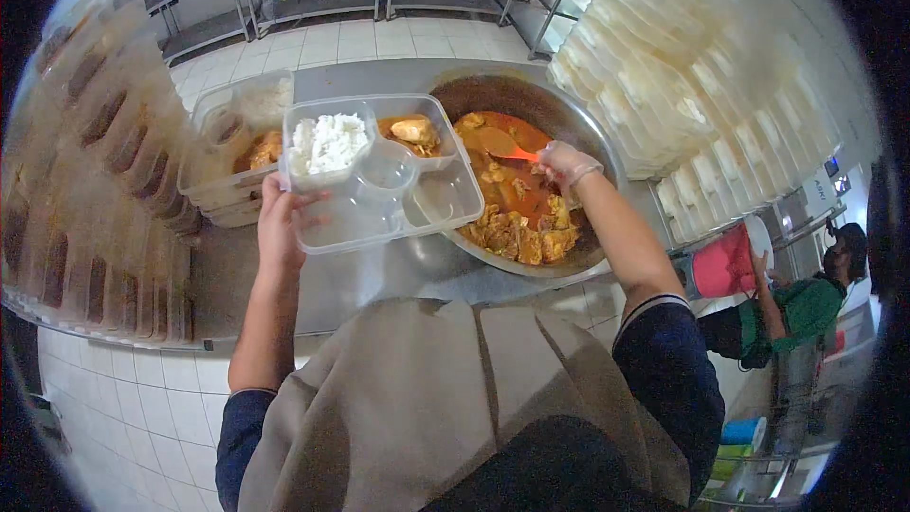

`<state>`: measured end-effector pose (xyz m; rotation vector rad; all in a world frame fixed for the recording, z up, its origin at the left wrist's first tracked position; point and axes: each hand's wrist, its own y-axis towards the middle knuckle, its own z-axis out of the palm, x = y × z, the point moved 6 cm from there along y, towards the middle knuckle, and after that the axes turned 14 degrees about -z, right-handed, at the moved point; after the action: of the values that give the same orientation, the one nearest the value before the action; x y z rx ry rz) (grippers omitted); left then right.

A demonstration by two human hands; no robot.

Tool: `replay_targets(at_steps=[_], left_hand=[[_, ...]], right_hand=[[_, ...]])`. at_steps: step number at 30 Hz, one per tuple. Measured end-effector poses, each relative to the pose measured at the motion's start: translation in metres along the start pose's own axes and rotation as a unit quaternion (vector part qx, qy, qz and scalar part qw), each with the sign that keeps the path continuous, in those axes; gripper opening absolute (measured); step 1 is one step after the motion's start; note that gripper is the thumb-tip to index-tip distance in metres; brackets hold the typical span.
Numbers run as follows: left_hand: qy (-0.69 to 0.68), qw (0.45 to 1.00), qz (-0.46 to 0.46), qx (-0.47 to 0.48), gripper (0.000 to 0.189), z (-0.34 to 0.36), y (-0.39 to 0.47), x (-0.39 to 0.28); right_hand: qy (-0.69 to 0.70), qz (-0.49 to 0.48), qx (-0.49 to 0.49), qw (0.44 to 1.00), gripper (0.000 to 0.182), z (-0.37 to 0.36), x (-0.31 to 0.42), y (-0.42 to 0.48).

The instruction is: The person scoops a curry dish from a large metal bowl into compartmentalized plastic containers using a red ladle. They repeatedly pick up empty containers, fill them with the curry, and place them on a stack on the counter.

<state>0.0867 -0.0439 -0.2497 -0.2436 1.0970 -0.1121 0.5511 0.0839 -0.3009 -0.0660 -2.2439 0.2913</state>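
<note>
My left hand (284, 217) grips the near left edge of a clear plastic compartment tray (341, 224), held up over the table and overlapping the basin's rim. White rice (329, 144) fills its far left compartment, and a piece of meat in orange sauce (414, 131) sits in the far right one. The other compartments hold no food. In a clear glove, my right hand (569, 165) is closed on the handle of an orange serving spoon (515, 151). The spoon's bowl rests in the red-orange sauce of a large steel basin (604, 135), beside chunks of stewed meat (530, 238).
Tall stacks of filled trays stand at the left (92, 178) and right (682, 78). Behind my left hand is a shorter tray stack (213, 199). All stand on a steel table (341, 299). Another person (803, 313) holds a red bucket (721, 263) at the right.
</note>
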Motion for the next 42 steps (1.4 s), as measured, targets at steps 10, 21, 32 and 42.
replay_targets(at_steps=[10, 21, 32, 42], left_hand=[[0.040, 0.998, -0.036, 0.036, 0.028, -0.001, 0.017, -0.009], [-0.013, 0.996, -0.052, 0.077, 0.018, -0.005, 0.011, -0.012], [-0.086, 0.996, 0.007, 0.032, 0.018, 0.001, -0.009, -0.012], [-0.146, 0.953, 0.213, -0.159, 0.022, -0.090, -0.011, -0.085]], right_hand=[[-0.051, -0.068, -0.035, 0.996, 0.015, -0.008, 0.130, -0.033], [-0.318, -0.339, -0.192, 0.864, 0.017, 0.041, 0.245, -0.113], [0.009, -0.493, -0.261, 0.830, 0.028, 0.030, 0.201, -0.126], [0.213, -0.299, -0.277, 0.888, 0.044, -0.024, 0.096, -0.177]])
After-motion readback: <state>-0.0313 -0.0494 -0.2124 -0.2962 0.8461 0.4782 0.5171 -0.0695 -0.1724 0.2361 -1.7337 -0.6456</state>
